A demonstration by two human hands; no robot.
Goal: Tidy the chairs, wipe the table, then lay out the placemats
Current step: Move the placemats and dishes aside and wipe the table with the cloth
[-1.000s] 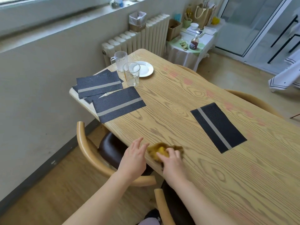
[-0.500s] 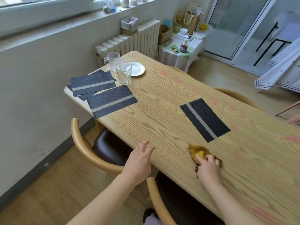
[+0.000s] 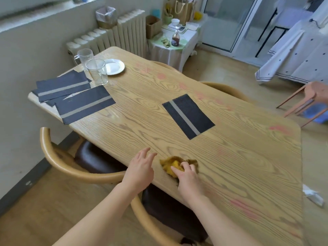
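Head view: right hand (image 3: pixel 189 181) grip presses yellow cloth (image 3: pixel 174 165) onto table (image 3: pixel 248 166)

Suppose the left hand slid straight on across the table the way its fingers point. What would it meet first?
The left hand points up and slightly right over bare table. Probably the lone dark placemat comes first, though it might pass just left of it; depth is unclear.

Placemats (image 3: pixel 71 96) far left on table (image 3: pixel 248 166), glasses (image 3: pixel 96 71) behind, cloth (image 3: pixel 174 165) near edge
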